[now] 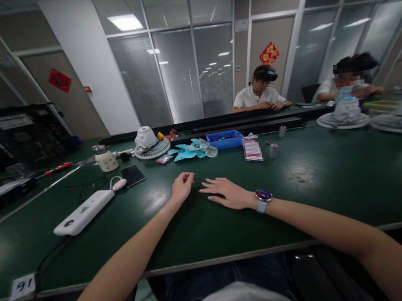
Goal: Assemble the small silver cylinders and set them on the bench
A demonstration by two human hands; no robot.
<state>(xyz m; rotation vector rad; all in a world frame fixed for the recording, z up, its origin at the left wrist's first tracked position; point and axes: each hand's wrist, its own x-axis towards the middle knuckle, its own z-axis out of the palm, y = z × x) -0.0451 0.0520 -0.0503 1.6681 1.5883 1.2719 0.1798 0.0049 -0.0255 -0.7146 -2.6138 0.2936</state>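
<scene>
Over the green table [183, 240] my left hand [182, 187] is closed, thumb and fingertips pressed together. Whatever may be between them is too small to make out. Just to its right, my right hand [229, 194] is open, palm down with fingers spread above the tabletop, and holds nothing visible. The fingertips of the two hands point toward each other without touching. Beyond them lie light blue fan blades [188, 150] and a blue tray [225, 140] of small parts. A pink-and-white packet [252, 149] is beside the tray.
A white fan base with grille [146, 140] stands at the back. On the left are a power strip [84, 212], a phone [133, 175] and a cream bottle [105, 159]. A small metal cylinder [273, 150] stands right. Two people sit across the table near more fan parts [346, 116].
</scene>
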